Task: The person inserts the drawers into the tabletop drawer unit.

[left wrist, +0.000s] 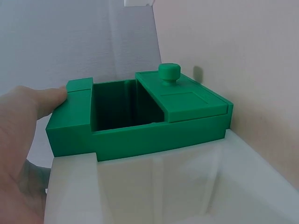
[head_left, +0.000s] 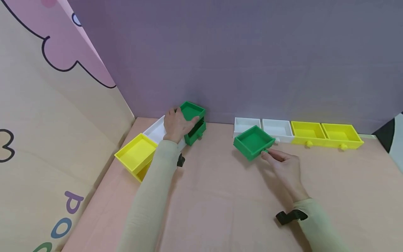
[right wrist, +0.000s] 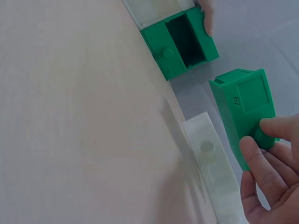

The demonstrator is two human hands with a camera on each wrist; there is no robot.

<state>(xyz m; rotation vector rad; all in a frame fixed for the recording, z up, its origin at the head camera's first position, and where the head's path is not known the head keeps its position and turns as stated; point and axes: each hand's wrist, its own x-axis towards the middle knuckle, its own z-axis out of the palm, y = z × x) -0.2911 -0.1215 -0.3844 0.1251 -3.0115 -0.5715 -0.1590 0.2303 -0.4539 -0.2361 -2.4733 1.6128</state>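
My right hand (head_left: 286,169) pinches a small green drawer (head_left: 254,141) by its round knob, holding it raised near the white drawers. In the right wrist view, thumb and fingers close on the knob (right wrist: 266,137), and the drawer front bears a small dark number. At the left, a green cabinet (head_left: 198,113) has one slot gaping and another drawer with a knob (left wrist: 169,72) seated below it. My left hand (head_left: 177,124) grips this cabinet around its upper part, thumb (left wrist: 53,99) against the green frame. Its other fingers are hidden in the left wrist view.
White (head_left: 155,130) and yellow (head_left: 136,150) cabinet sections join the green one in a slanting row. Along the back wall at right, two white drawers (head_left: 277,127) and two yellow drawers (head_left: 341,132) stand side by side on the pink-covered table (head_left: 214,210). A printed panel (head_left: 63,122) borders the left.
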